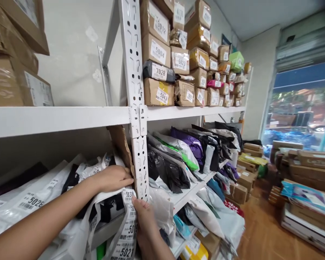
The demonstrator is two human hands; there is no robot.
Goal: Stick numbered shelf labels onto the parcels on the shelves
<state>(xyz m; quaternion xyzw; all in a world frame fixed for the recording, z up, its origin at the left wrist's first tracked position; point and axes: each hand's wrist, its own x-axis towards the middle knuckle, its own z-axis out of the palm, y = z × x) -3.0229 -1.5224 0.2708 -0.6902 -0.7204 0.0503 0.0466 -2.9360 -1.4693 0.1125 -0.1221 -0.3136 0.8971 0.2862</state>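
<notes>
My right hand [146, 216] is closed on a long strip of white labels [128, 227], its thumb near the label printed 5038. The strip hangs down in front of the lower shelf, with 5019 and 5021 printed further along. My left hand [112, 178] reaches in among the bagged parcels, close to an upright cardboard piece [121, 144] beside the post. Its fingers are bent and partly hidden, so what they grip cannot be made out. Under that hand lies a black and white parcel bag [108, 207]. A white bag labelled 5028 [29, 202] leans to the left.
A white perforated shelf post [137, 119] stands just right of my hands. Labelled cardboard boxes [158, 50] are stacked on the upper shelf. Bagged parcels [189, 144] fill the lower shelves to the right. More boxes [311, 166] stand on the wooden floor near the window.
</notes>
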